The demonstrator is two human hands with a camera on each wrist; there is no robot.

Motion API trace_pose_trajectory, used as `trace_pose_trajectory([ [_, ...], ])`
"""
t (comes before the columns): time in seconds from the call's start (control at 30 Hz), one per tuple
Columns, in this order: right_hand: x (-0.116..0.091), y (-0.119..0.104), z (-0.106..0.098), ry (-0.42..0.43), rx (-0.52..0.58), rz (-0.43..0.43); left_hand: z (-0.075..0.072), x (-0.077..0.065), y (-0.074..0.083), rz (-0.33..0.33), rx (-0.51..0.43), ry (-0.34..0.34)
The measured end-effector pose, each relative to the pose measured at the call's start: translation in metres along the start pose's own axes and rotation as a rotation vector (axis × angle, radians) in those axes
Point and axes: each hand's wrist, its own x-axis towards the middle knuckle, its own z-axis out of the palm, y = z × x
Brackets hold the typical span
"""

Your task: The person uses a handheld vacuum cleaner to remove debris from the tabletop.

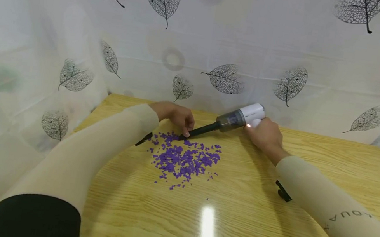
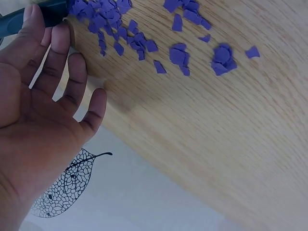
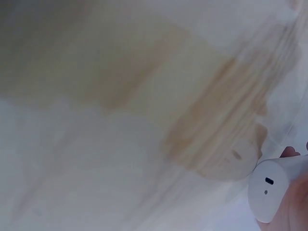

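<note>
A handheld vacuum cleaner with a white body and a smoky clear dust cup slants down to the left over the table. My right hand grips its white handle; in the right wrist view the vacuum's round white end shows beside part of that hand. Near the tip of the long black nozzle, my left hand pinches it between thumb and finger, the other fingers loosely spread in the left wrist view. The nozzle tip meets the far edge of a scatter of purple paper bits. Some purple shows inside the dust cup.
The wooden table carries the scatter at its middle. A whitish curtain with leaf prints hangs right along the table's back edge and down the left side. Black straps show at the sleeves.
</note>
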Motion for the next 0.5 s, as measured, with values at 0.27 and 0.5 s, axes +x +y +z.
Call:
trace_pose_trajectory([
  [0.27, 0.0015, -0.0025, 0.0029, -0.001, 0.007, -0.006, -0.0016, -0.0058, -0.0027, 0.050, 0.022, -0.046],
  [0.5, 0.0009, -0.0073, 0.0044, -0.005, 0.025, -0.013, -0.0011, -0.0100, -0.0044, 0.034, 0.012, -0.046],
])
